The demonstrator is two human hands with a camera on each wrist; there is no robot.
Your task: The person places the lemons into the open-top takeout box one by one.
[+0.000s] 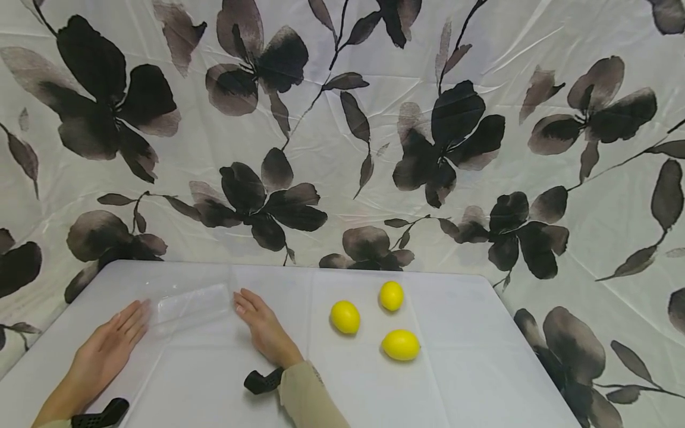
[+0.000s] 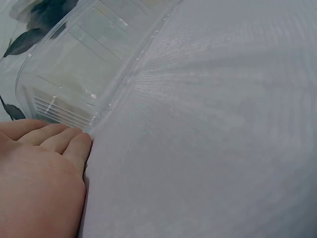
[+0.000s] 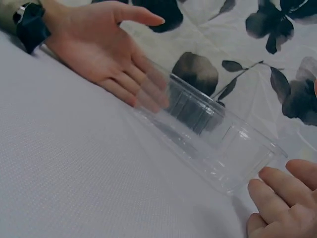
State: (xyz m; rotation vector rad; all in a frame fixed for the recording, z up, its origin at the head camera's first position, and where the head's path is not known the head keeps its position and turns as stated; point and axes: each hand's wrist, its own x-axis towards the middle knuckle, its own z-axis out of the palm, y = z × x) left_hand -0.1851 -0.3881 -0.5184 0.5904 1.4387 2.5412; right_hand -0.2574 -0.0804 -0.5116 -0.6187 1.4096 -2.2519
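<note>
A: How would that tray [image 1: 195, 306] handle?

B: Light, I'd judge: thin plastic, with a little stiffness from the ribbed walls. The smooth sides would probably slip under dry fingers, and a hard squeeze could buckle or crack them.

A: So where should one take hold?

B: At the two short ends, gently and level, or under the rim, where the lip looks to give some purchase. I'd leave the middle of the long walls alone; they likely bow most easily.

A: And the state of each grip?

B: Neither is clamped on anything. The left grip [image 1: 104, 351] is at the tray's left end, fingers straight, the tips seemingly against it. The right grip [image 1: 267, 330] is at the other end, fingers extended too; touching or just beside, I can't tell which.

A: Where does the tray sit?

B: On the tabletop [image 1: 471, 356], between the two hands, to the left of the three lemons [image 1: 345, 317] and well apart from them.

A: What does it look like?

B: Clear and colourless, oblong with rounded corners, ridges in the walls, a thin rim catching glints. The floral cloth [image 1: 348, 148] shows through it in both wrist views.

A: Any lid?

B: Too faint to tell.
</note>
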